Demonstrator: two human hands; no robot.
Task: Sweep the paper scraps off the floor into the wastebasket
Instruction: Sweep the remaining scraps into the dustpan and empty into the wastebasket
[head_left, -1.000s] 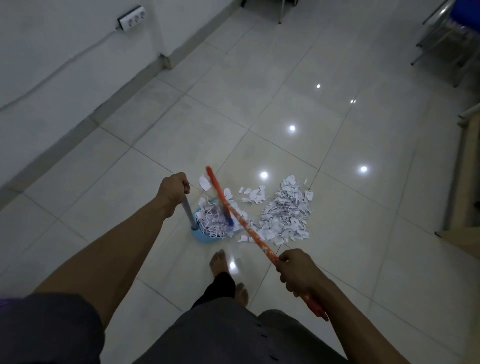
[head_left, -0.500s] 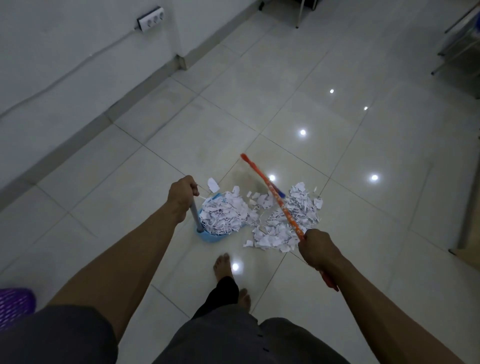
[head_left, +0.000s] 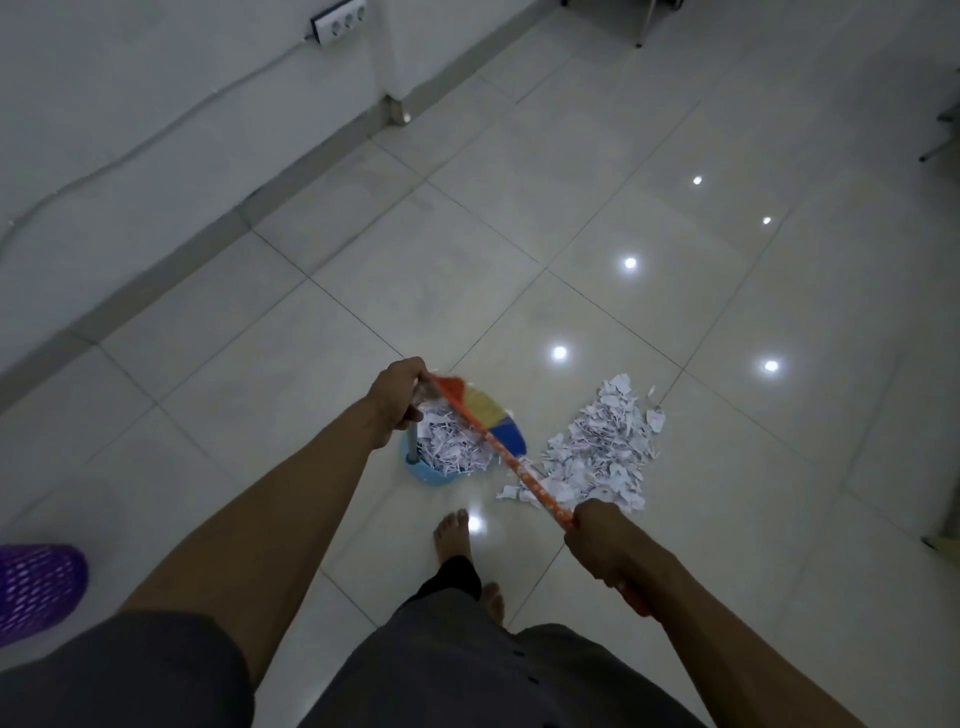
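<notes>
A pile of white paper scraps lies on the tiled floor, right of centre. A blue dustpan stands left of it with scraps heaped inside. My left hand grips the dustpan's grey upright handle at its top. My right hand grips the orange broom handle, which runs up and left across the dustpan. The broom's head, orange, yellow and blue, sits over the dustpan's far side.
A purple mesh wastebasket shows at the left edge. My bare feet stand just behind the dustpan. A white wall with a grey skirting and a socket strip runs along the left. Chair legs stand at the far top.
The broom has swung left, from the loose pile to over the dustpan. More scraps now sit in the dustpan. The view has shifted, bringing more of the purple wastebasket into sight.
</notes>
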